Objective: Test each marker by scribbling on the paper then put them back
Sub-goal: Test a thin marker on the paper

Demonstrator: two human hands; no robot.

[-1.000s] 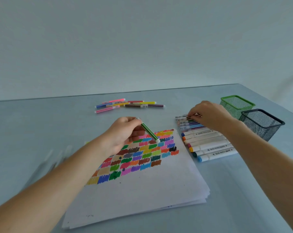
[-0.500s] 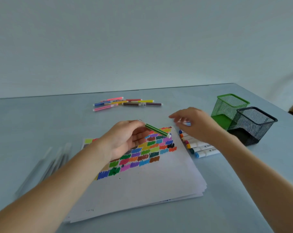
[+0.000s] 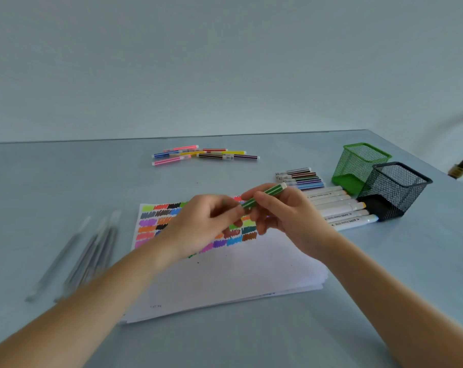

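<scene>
Both hands meet over the paper stack (image 3: 225, 277), which carries rows of coloured scribbles at its far end. A green striped marker (image 3: 264, 195) slants up to the right between them. My left hand (image 3: 201, 227) pinches its lower end. My right hand (image 3: 283, 216) grips its middle with thumb and fingers. The marker's white upper tip sticks out past my right fingers. A row of thin striped markers (image 3: 299, 179) and thick white markers (image 3: 341, 208) lies right of the paper.
A green mesh cup (image 3: 357, 166) and a black mesh cup (image 3: 392, 189) stand at the right. More thin markers (image 3: 203, 154) lie scattered at the back. Several blurred clear pens (image 3: 89, 253) lie left of the paper. The table edge runs along the right.
My right hand left the marker row at the right and came over to grip the green marker. My left hand raised the marker slightly and kept its hold.
</scene>
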